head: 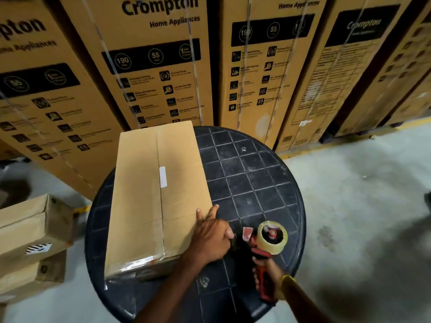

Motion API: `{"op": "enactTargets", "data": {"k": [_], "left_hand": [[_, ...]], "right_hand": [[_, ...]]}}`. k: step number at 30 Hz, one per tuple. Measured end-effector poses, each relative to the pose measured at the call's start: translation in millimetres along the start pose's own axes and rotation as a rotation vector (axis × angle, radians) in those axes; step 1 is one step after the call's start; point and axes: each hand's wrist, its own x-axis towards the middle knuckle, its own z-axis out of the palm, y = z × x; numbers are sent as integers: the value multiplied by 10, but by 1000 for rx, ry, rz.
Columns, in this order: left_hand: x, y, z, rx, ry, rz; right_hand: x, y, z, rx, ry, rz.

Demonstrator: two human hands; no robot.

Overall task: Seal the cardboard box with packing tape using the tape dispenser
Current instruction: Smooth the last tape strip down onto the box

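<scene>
Closed cardboard box (pixel 140 194) on the round black table (pixel 256 178), tape dispenser (pixel 263 243) just beside its near right corner.
Right hand (pixel 268 273) wraps the red handle (pixel 265 292); left hand (pixel 210 238) lies at that corner, and whether it pinches tape I cannot tell. Better to start over the near edge, on the middle seam (pixel 161 210), pressing flat. Flaps are shut, contents hidden; the Crompton cartons (pixel 151 66) behind are also closed.

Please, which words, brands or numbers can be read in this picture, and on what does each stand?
"Crompton": middle tall carton.
"Home Appliances": same carton, under the brand.
"190", "55": black band on that carton.
"Crompton": black panel of the right carton.
Small feature texts and the white sticker on the cardboard box: too blurred.
</scene>
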Motion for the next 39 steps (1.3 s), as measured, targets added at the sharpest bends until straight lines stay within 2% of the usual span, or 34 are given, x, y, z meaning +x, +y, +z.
{"op": "enactTargets", "data": {"k": [2,4,5,6,7,9,10,11,13,16,17,19,21,23,26,30,33,35,37,38,39], "left_hand": [[13,2,-25,0,-31,2],[31,-3,-34,0,-60,10],[38,-10,-38,0,-74,16],[42,-15,-41,1,-82,23],[46,-19,-42,4,-85,27],[32,-26,-53,25,-106,31],[26,-25,-66,38,-119,34],[26,-23,-71,48,-128,36],[15,-17,-82,73,-135,50],[-13,-64,-119,248,-137,132],[-19,-79,-162,271,-148,162],[-56,-120,-291,130,-132,171],[-175,-207,-342,30,-11,167],[-429,-320,-256,137,113,189],[-814,-487,-39,276,136,247],[-908,-525,118,299,293,280],[-902,-492,151,259,345,279],[-891,-513,160,222,325,223],[-882,-528,161,152,310,167],[-881,-534,174,135,279,132],[-881,-538,190,116,256,111]], "right_hand": [[-93,-19,104,-257,107,-119],[-233,-124,176,-679,366,-338],[-375,-215,236,-732,473,-395],[-490,-280,294,-665,514,-465],[-605,-348,373,-470,443,-530],[-762,-439,624,10,57,-510],[-817,-458,767,170,-86,-450],[-830,-464,872,275,-144,-410],[-793,-417,985,424,-146,-378],[-802,-392,1040,563,-143,-325],[-819,-395,1042,587,-139,-303],[-826,-384,1076,608,-106,-266],[-810,-363,1099,599,-78,-247],[-794,-361,1122,577,-81,-240],[-769,-349,1190,577,-62,-240],[-732,-342,1211,558,-33,-216],[-741,-242,1197,376,62,-166],[-743,-151,1141,139,278,-264],[-715,-121,1065,20,525,-490],[-719,-159,1071,89,531,-619],[-740,-210,1117,186,454,-742]]}}
